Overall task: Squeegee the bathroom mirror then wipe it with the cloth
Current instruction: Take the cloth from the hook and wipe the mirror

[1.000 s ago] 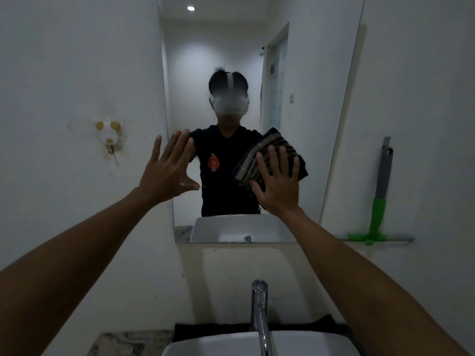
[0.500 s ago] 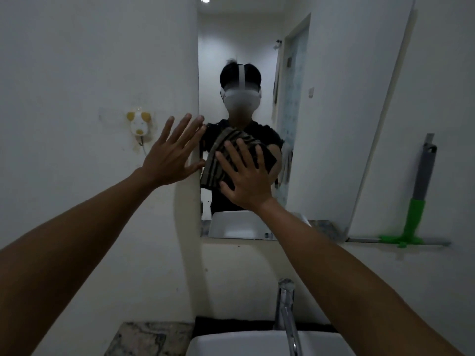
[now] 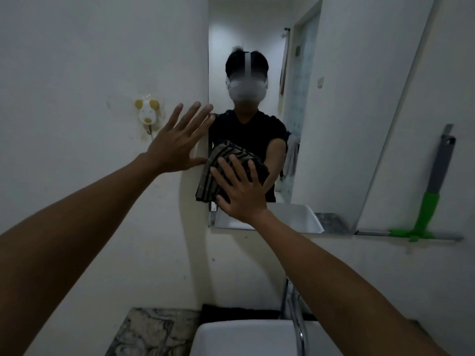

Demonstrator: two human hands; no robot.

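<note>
The bathroom mirror [image 3: 341, 104] hangs on the white wall above the sink. My right hand [image 3: 240, 187] presses a dark striped cloth [image 3: 209, 176] flat against the mirror's lower left part, fingers spread over it. My left hand [image 3: 177, 142] is open, fingers apart, palm against the wall at the mirror's left edge, its fingertips overlapping that edge. The squeegee [image 3: 437, 181], grey handle with a green neck, stands upright on a narrow ledge to the right of the mirror, away from both hands.
A white basin [image 3: 244, 337] with a chrome tap [image 3: 295, 312] sits below me. A marbled counter [image 3: 151, 330] lies to its left. A small dog-shaped wall hook [image 3: 147, 113] is left of my left hand. A person's reflection fills the mirror's left part.
My right hand has slid the cloth leftward and down across the glass to the mirror's lower left. My left hand stays open at the mirror's left edge. The view has shifted left.
</note>
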